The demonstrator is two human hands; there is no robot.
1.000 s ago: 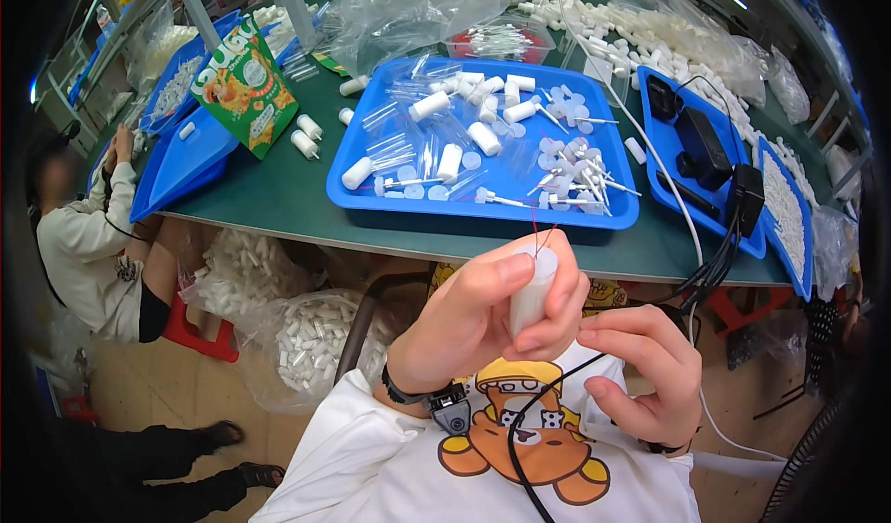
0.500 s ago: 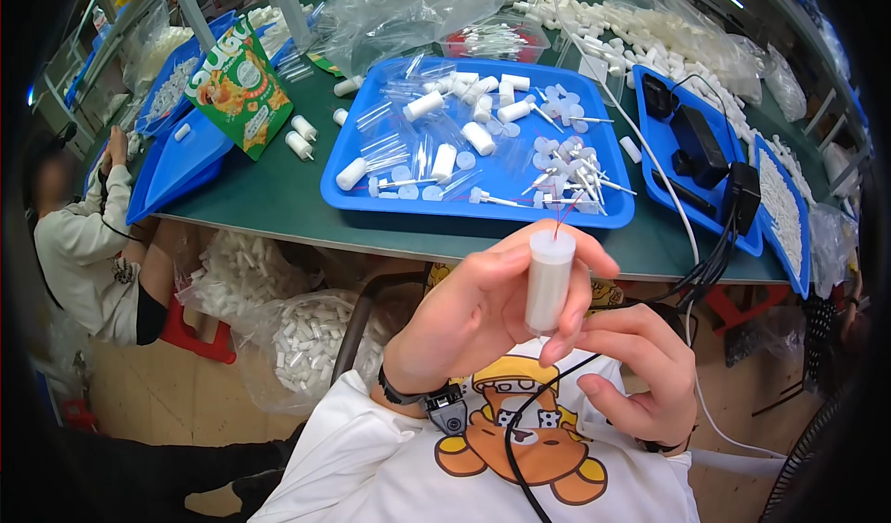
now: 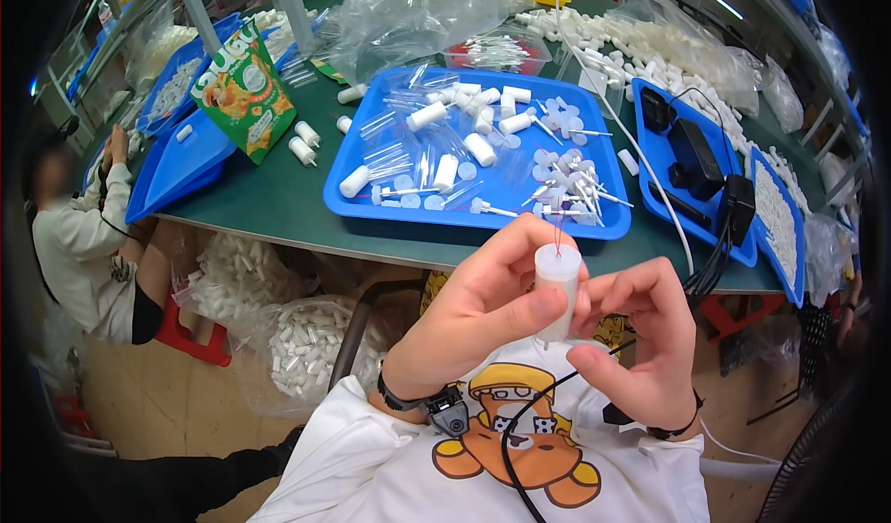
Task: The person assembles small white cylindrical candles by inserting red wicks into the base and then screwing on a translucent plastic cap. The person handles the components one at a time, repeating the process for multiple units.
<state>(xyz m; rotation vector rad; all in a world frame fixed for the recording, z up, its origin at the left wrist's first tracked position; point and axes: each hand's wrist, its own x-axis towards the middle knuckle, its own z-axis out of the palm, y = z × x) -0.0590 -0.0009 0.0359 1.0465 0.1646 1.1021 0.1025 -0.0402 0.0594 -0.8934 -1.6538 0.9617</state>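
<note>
Upright in front of my chest is a white cylinder [image 3: 558, 271] with a translucent round cap and thin reddish wires rising from its top. My left hand [image 3: 478, 308] is closed on it, the thumb across its front and the fingers behind. Close to the cylinder's right side is my right hand [image 3: 652, 345], its fingers bent and its thumb apart from them; whether its fingertips touch the cylinder I cannot tell. Beyond both hands, a blue tray [image 3: 418, 209] holds white cylinders, clear tubes, round translucent caps and thin white sticks.
A blue tray [image 3: 640, 115] with black power adapters stands at the right, crossed by a white cable [image 3: 620, 115]. A green snack bag [image 3: 245, 94] leans over blue trays at the left. Bags of white parts [image 3: 311, 347] lie below the table. A person [image 3: 88, 226] sits far left.
My left thumb has come across the cylinder's front. My right hand has risen, its fingers moving up beside the cylinder. The cylinder has shifted slightly down and right.
</note>
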